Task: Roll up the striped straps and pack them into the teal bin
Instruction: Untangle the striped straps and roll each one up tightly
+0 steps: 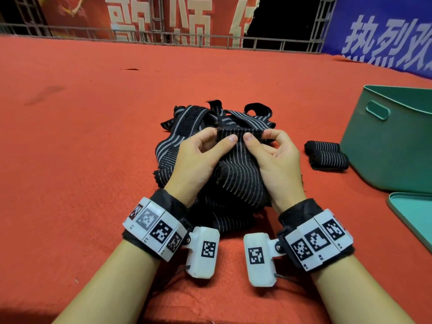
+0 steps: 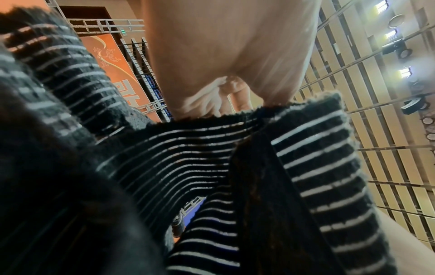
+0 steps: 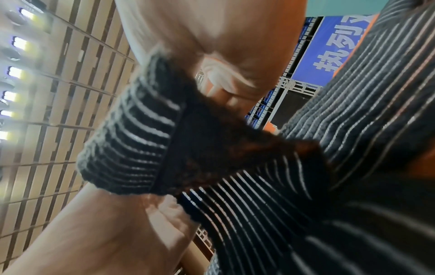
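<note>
A heap of black straps with grey stripes (image 1: 187, 127) lies on the red carpet in the middle of the head view. Both hands hold one strap (image 1: 236, 169) up by its end above the heap. My left hand (image 1: 205, 146) pinches that end between thumb and fingers, and my right hand (image 1: 266, 146) pinches it right beside. The wrist views show the striped strap (image 2: 188, 154) (image 3: 132, 134) folded over at the pinched end, with its tail hanging toward me. Two rolled straps (image 1: 326, 155) lie on the carpet beside the teal bin (image 1: 383, 146) at the right.
A teal lid (image 1: 416, 216) lies flat on the carpet in front of the bin. Metal railings and red and blue banners stand along the far edge of the carpet. Bare red carpet stretches to the left of the heap.
</note>
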Tool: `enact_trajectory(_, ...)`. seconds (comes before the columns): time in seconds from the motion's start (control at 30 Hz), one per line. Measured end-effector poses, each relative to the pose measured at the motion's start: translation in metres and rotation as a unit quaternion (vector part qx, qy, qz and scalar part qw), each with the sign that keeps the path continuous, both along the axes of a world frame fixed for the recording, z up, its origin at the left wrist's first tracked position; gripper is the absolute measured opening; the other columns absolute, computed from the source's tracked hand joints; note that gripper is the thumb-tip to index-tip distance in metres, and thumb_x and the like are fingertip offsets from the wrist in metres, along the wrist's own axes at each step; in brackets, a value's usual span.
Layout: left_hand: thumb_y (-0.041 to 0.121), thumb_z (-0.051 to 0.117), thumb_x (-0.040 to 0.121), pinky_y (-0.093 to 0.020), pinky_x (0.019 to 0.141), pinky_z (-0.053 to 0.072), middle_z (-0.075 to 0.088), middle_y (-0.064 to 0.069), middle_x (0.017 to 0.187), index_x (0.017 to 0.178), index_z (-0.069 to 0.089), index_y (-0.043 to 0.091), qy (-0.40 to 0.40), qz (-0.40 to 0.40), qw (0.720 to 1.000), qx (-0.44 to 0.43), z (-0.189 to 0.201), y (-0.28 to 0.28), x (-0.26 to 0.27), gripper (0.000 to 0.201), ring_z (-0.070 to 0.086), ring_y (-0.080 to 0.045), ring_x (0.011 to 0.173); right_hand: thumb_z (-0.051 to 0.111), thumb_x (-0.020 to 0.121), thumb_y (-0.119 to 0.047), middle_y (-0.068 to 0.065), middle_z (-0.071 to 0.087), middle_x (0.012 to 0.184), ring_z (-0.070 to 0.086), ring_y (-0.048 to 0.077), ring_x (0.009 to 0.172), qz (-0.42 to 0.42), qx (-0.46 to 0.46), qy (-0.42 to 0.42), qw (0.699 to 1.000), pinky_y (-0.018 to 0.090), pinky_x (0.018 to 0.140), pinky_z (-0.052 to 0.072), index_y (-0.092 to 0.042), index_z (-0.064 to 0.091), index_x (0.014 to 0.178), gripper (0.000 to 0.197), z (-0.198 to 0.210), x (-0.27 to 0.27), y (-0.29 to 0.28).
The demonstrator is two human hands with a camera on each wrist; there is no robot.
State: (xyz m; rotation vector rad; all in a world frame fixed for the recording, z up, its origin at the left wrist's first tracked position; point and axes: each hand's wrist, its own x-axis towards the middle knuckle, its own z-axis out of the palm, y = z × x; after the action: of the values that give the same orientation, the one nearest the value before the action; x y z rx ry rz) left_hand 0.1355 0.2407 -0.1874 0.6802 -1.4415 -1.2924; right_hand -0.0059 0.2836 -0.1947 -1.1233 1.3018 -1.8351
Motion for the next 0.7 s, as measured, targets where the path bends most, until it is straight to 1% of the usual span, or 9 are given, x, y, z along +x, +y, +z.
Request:
enact_trajectory(0.07, 0.019, 0.071, 0.095, -0.047, 0.094, 0.056, 0.072, -0.022, 0.107, 0.103, 0.071, -0.001, 0.000, 0.009, 1.000, -0.005, 0.000, 0.000, 0.000, 0.022, 0.071, -0.027, 0.098, 0.080, 0.088, -0.031, 0.019, 0.076, 0.087, 0.075, 0.035, 0.088, -0.002, -0.003, 0.015, 1.000, 0.061, 0.087, 0.058, -0.020, 0.055, 0.101, 0.030, 0.000, 0.000, 0.000)
enact_trajectory(0.13, 0.021, 0.073, 0.093, -0.057, 0.096, 0.052, 0.068, -0.029, 0.106, 0.099, 0.068, -0.006, 0.001, 0.013, 1.000, 0.000, -0.001, 0.000, 0.000, 0.028, 0.069, -0.029, 0.093, 0.080, 0.077, -0.043, 0.018, 0.072, 0.083, 0.067, 0.026, 0.079, -0.013, -0.001, 0.033, 0.999, 0.055, 0.078, 0.057, -0.023, 0.056, 0.092, 0.035, 0.000, -0.001, 0.001)
enact_trajectory(0.2, 0.023, 0.076, 0.091, -0.062, 0.096, 0.050, 0.065, -0.034, 0.107, 0.101, 0.065, -0.010, 0.014, 0.007, 1.000, 0.011, 0.001, 0.001, 0.001, 0.036, 0.066, -0.030, 0.091, 0.078, 0.070, -0.049, 0.005, 0.064, 0.081, 0.058, 0.018, 0.076, -0.035, -0.001, 0.064, 0.997, 0.043, 0.069, 0.049, -0.027, 0.057, 0.082, 0.033, 0.001, -0.004, 0.000)
enact_trajectory(0.27, 0.026, 0.077, 0.089, -0.063, 0.093, 0.051, 0.063, -0.037, 0.105, 0.104, 0.060, -0.015, 0.016, 0.004, 1.000, 0.019, 0.001, 0.001, 0.001, 0.046, 0.064, -0.030, 0.090, 0.081, 0.073, -0.044, -0.002, 0.062, 0.085, 0.056, 0.015, 0.077, -0.043, -0.009, 0.079, 0.996, 0.037, 0.070, 0.047, -0.025, 0.061, 0.080, 0.028, 0.002, -0.007, 0.000)
enact_trajectory(0.33, 0.019, 0.074, 0.092, -0.050, 0.085, 0.055, 0.069, -0.025, 0.097, 0.104, 0.062, -0.013, 0.015, 0.003, 1.000, 0.020, 0.000, -0.001, 0.000, 0.036, 0.067, -0.025, 0.090, 0.084, 0.082, -0.028, -0.002, 0.067, 0.088, 0.060, 0.011, 0.078, -0.037, -0.034, 0.075, 0.996, 0.031, 0.074, 0.050, -0.015, 0.068, 0.086, 0.021, 0.002, -0.012, 0.001)
enact_trajectory(0.4, 0.011, 0.071, 0.094, -0.033, 0.082, 0.058, 0.076, -0.010, 0.097, 0.110, 0.066, 0.000, 0.018, 0.004, 0.999, 0.026, -0.001, -0.003, -0.001, 0.020, 0.072, -0.019, 0.090, 0.084, 0.084, -0.016, -0.001, 0.074, 0.093, 0.064, 0.008, 0.081, -0.030, -0.053, 0.071, 0.996, 0.027, 0.077, 0.053, -0.008, 0.071, 0.088, 0.016, 0.003, -0.017, 0.002)
enact_trajectory(0.5, 0.007, 0.070, 0.094, -0.032, 0.084, 0.059, 0.078, -0.009, 0.100, 0.121, 0.065, 0.008, 0.025, 0.005, 0.999, 0.025, -0.003, -0.006, 0.000, 0.027, 0.074, -0.019, 0.093, 0.084, 0.083, -0.011, 0.000, 0.075, 0.090, 0.065, 0.008, 0.077, -0.014, -0.053, 0.043, 0.998, 0.025, 0.071, 0.053, -0.015, 0.072, 0.083, 0.013, 0.003, -0.019, 0.001)
enact_trajectory(0.6, 0.006, 0.070, 0.094, -0.026, 0.082, 0.055, 0.077, 0.000, 0.096, 0.110, 0.068, 0.014, 0.018, 0.023, 1.000, -0.011, -0.005, -0.008, -0.001, 0.018, 0.072, -0.012, 0.092, 0.085, 0.081, -0.014, -0.004, 0.070, 0.082, 0.064, 0.011, 0.077, -0.004, -0.046, 0.027, 0.999, 0.027, 0.072, 0.051, -0.022, 0.070, 0.078, 0.018, 0.002, -0.018, -0.002)
enact_trajectory(0.7, 0.004, 0.068, 0.095, -0.031, 0.089, 0.056, 0.075, -0.007, 0.112, 0.123, 0.063, 0.017, 0.023, 0.009, 0.999, -0.046, -0.004, -0.006, 0.000, 0.032, 0.072, -0.018, 0.103, 0.083, 0.078, -0.013, 0.003, 0.068, 0.086, 0.065, 0.018, 0.085, 0.032, -0.042, -0.024, 0.998, 0.033, 0.077, 0.053, -0.024, 0.067, 0.073, 0.021, 0.003, -0.014, -0.001)
